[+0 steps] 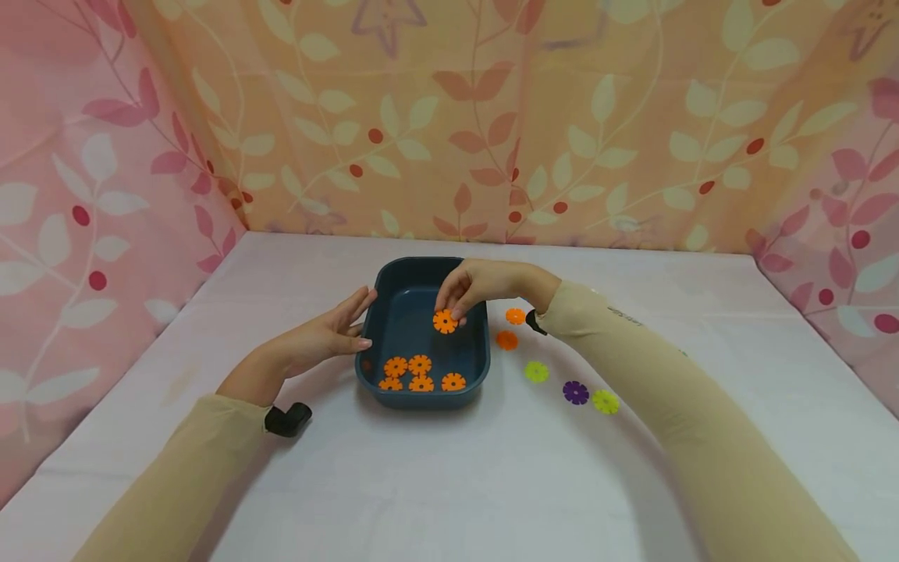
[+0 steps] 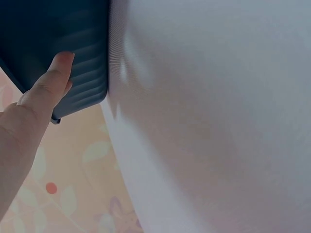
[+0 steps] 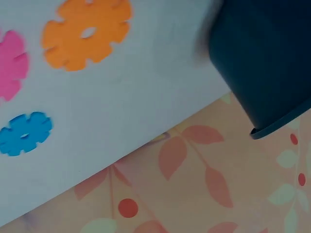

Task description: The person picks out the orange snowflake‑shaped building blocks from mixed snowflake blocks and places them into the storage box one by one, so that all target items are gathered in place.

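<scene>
Leaf-printed cloth [image 1: 477, 94] hangs behind and to both sides of a white-covered table [image 1: 393, 484]. Nearest the table's left edge, the left hand [image 1: 316, 339] is spread, thumb apart from the fingers, against the left side of a blue basin [image 1: 424, 401], apparently to steady it. The basin stands toward the far edge, where both arms reach comfortably. Inside, along its near end, lie several orange discs [image 1: 396, 366]. Over its right half, the right hand [image 1: 477, 285] pinches a notched orange piece [image 1: 445, 321] by the rim, a hold that seems to suit something so thin and flat. Just right of the basin lie two loose orange pieces [image 1: 507, 339]; then, slanting toward the near right corner, a yellow-green piece [image 1: 537, 371], a purple piece [image 1: 576, 393] and a second yellow-green one [image 1: 605, 401], handy, I'd guess, for the right hand. From the right wrist, a pink piece [image 3: 12, 65] and a blue piece [image 3: 25, 134] also show.
</scene>
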Demonstrator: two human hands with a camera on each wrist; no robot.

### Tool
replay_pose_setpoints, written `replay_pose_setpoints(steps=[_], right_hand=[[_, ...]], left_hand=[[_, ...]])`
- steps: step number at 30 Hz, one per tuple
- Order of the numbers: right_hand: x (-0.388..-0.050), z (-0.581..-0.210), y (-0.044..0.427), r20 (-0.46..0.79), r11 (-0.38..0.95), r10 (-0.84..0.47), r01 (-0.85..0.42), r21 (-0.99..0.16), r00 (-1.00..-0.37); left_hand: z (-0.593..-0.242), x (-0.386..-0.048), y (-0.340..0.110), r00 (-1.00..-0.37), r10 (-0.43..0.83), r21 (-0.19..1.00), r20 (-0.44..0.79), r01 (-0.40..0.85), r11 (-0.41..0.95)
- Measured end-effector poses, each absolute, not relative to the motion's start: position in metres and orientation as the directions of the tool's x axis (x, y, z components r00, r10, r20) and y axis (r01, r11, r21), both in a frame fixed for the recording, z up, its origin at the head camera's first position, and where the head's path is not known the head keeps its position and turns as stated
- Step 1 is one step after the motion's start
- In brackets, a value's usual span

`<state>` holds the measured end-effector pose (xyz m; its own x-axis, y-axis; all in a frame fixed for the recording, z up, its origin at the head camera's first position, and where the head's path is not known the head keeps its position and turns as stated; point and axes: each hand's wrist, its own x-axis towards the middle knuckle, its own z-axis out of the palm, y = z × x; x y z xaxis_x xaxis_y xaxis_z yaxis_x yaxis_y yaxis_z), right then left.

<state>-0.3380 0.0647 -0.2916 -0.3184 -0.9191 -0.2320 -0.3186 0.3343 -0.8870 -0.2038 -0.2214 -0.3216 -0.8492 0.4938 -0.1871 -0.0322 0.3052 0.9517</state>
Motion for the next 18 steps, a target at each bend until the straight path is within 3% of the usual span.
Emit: replay_pose_setpoints(steps=[11,18], right_hand=[[-0.339,-0.294,0.041,-0.41,0.441,-0.897,-0.375,-0.815,-0.164],[-0.338,-0.299,0.029,-0.478,0.482,-0.868,-0.453,-0.75,-0.133]], left_hand=[[-0.324,-0.205,-0.22,-0.853,0.486,0.952,-0.189,-0.038,0.302],[-0.323,-0.204,-0.222,-0.857,0.475,0.949,-0.2,-0.047,0.313]])
